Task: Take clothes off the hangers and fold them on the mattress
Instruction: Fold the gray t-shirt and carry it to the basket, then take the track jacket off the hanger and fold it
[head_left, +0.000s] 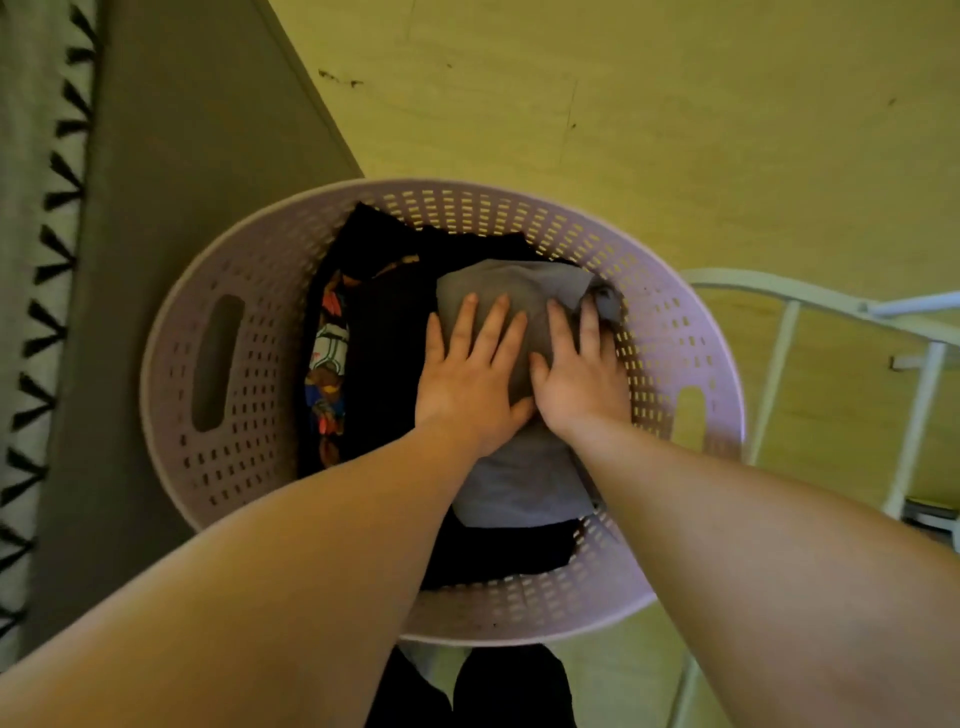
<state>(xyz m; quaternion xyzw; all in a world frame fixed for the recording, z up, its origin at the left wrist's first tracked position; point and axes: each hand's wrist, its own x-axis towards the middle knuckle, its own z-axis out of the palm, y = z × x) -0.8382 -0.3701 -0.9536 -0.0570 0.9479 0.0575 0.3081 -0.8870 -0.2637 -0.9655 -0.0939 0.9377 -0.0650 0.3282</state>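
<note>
Grey garment (519, 483): folded, kind unclear, on top of dark clothes (387, 353) inside the lavender basket (171, 374).
Left hand (470, 376): fingers straight and spread, pressing flat on the garment.
Right hand (582, 376): just beside it, likewise flat, gripping nothing.
Handling: judged soft, light and limp; liable to unfold if lifted by one edge.
Hold: slide both palms under opposite sides.

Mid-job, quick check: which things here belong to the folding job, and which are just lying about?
Job: left hand, right hand, both flat on the grey folded garment; black clothes; printed garment; laundry basket; mattress edge.
Lying about: white metal rack; yellow floor.
</note>
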